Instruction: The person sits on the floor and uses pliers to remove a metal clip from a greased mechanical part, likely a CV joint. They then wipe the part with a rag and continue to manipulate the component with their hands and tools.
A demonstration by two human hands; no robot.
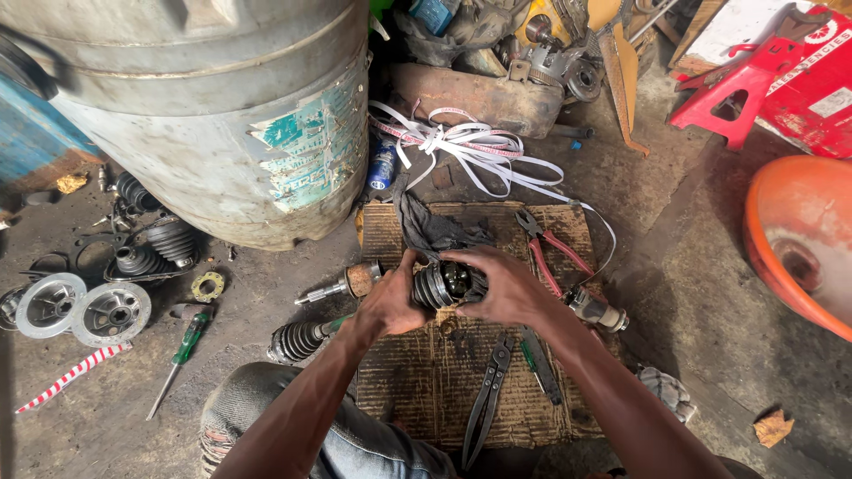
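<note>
Seen from the head camera, both hands meet over a worn brown corrugated cardboard sheet (444, 381) spread on the dirty concrete floor. The left hand (390, 306) is clasped around the ribbed black rubber boot (432, 287) of a greasy metal axle joint, fingers curled over its near side. The right hand (508, 286) grips the same joint from the other side, fingers wrapped over its open metal end (457, 278), where the inner parts show dark and oily. The joint is held just above the middle of the cardboard, in front of a crumpled dark grey rag (435, 232). Red-handled pliers (550, 253) lie on the cardboard just beside the right hand, and long black metal pliers (486, 399) rest nearer the person, next to a small green-handled tool (538, 362). A second axle shaft with a black ribbed boot (297, 340) lies by the left forearm. To the left, a green-handled screwdriver (182, 350) and two round silver metal discs (84, 310) sit on the floor, beneath a large grey plastic drum (222, 115). White strapping (470, 151) is tangled behind the cardboard.
</note>
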